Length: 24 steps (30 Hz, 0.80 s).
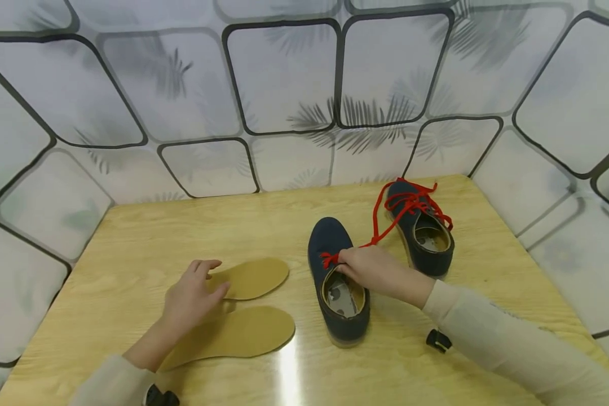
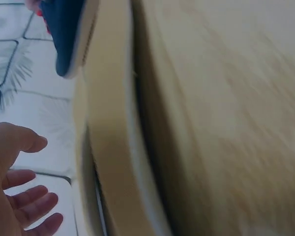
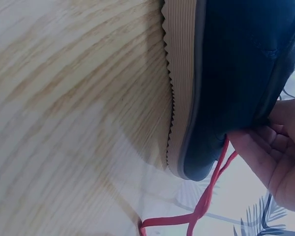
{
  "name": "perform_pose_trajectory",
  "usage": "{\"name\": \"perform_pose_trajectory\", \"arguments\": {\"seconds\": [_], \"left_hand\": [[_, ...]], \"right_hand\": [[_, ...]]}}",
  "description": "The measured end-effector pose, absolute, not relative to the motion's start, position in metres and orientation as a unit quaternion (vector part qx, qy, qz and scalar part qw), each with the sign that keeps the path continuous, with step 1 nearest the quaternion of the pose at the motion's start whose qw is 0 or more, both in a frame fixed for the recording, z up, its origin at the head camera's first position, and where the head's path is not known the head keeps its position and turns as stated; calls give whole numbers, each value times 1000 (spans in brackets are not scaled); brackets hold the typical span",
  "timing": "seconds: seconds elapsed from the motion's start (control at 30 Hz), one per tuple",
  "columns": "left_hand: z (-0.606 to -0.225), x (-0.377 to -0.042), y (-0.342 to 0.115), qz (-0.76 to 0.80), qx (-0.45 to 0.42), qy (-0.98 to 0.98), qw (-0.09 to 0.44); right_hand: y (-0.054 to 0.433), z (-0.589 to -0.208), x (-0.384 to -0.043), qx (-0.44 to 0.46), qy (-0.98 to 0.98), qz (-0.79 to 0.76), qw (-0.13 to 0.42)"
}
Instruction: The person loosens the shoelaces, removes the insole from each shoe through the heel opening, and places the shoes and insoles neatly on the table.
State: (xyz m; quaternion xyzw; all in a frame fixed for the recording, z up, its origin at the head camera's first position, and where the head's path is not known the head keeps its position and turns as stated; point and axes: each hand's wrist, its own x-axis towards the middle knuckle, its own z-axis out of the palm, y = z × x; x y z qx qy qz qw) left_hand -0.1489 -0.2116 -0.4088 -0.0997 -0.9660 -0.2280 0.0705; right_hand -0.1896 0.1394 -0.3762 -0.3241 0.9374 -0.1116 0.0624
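Note:
A dark blue shoe point(image 1: 349, 326) with a pale sole stands on the wooden table, toe pointing away. My right hand point(image 1: 378, 273) grips it at the front of the opening, beside its red lace point(image 1: 329, 259); in the right wrist view the fingers point(image 3: 258, 152) hook over the upper's edge. Two tan insoles lie to the left, a farther insole point(image 1: 264, 277) and a nearer insole point(image 1: 259, 331). Over their left ends hovers my left hand point(image 1: 190, 299), fingers spread and nothing in them. Its wrist view shows the insole edges point(image 2: 108, 98) beside loosely bent fingers point(image 2: 37, 211).
A second blue shoe point(image 1: 431, 260) stands farther back on the right, its long red laces point(image 1: 377, 217) trailing toward my right hand. Patterned fabric point(image 1: 289, 79) rises behind the table's back edge and along both sides. Light glares off the table's front point(image 1: 289, 375).

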Motion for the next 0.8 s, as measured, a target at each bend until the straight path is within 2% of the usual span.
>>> {"name": "perform_pose_trajectory", "arguments": {"seconds": [0.23,0.47,0.8], "left_hand": [[-399,-145,-187,-267,-113,-956,44],[-401,-143,-168,-260,-158,-949,84],[-401,-149,-122,-239,-261,-928,119]], "right_hand": [[143,-384,-187,-372,923,-95,-6],[148,-386,-190,-435,892,-96,-72],[152,-391,-193,-483,860,-101,-128]]}}
